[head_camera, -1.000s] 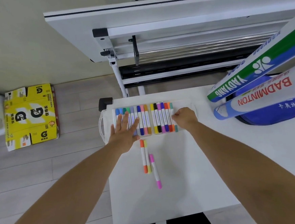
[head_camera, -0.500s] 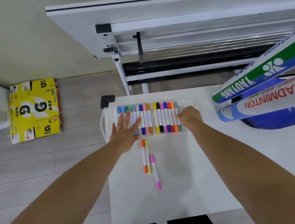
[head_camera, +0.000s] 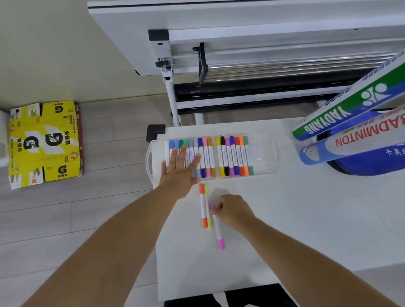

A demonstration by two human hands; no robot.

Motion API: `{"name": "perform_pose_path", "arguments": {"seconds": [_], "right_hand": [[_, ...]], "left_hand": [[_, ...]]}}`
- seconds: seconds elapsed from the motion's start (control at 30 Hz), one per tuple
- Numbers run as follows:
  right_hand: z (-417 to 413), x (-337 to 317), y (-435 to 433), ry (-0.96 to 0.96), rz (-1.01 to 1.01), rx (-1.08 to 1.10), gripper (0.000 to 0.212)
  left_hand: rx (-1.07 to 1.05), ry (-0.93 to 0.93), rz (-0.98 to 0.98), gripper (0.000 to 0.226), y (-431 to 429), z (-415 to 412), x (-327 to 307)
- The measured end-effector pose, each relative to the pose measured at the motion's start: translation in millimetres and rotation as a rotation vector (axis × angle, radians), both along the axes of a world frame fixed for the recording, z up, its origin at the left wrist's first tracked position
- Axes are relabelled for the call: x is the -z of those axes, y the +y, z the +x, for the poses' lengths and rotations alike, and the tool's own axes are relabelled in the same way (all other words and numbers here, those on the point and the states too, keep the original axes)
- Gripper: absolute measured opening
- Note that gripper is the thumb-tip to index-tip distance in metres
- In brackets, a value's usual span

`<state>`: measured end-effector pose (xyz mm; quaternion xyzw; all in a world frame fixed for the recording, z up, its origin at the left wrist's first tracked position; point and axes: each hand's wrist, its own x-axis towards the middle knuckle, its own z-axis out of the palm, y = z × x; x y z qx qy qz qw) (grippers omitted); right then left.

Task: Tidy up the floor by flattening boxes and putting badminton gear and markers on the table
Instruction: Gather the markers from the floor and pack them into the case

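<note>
A clear marker case [head_camera: 261,153] lies open on the white table [head_camera: 322,216], with several colored markers in two rows. My left hand [head_camera: 180,172] rests flat on the left row, fingers straight. Below the case lie three loose markers: an orange one [head_camera: 203,205], a yellow one [head_camera: 207,206] and a pink one [head_camera: 218,232]. My right hand [head_camera: 230,211] pinches the upper end of the pink marker, which still lies on the table. At the right, two shuttlecock tubes [head_camera: 362,106] lean over a blue racket bag [head_camera: 379,161].
A flattened yellow box [head_camera: 43,144] lies on the wooden floor at the left, near the wall. A white frame stand [head_camera: 261,51] with rails stands behind the table. A black caster [head_camera: 155,131] sits at the table's far left corner.
My right hand left the right side of the marker case and came down toward me to the pink marker, which it now pinches. My left hand stayed on the case.
</note>
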<state>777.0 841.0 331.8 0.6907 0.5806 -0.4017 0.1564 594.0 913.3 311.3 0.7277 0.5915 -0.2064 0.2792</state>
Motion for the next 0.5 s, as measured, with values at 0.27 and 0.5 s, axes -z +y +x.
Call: {"name": "perform_pose_path", "arguments": {"seconds": [0.27,0.5], "right_hand": [[-17.3,12.8,-31.6,-0.07,-0.099,-0.04,0.037],[-12.4,11.4,-30.7,-0.098,-0.068,0.063,0.023]], "left_hand": [[-0.008,-0.018,0.013,0.082,-1.0,-0.8,3.0],[-0.006,-0.029,0.009,0.081,-1.1,-0.5,-0.7]]}}
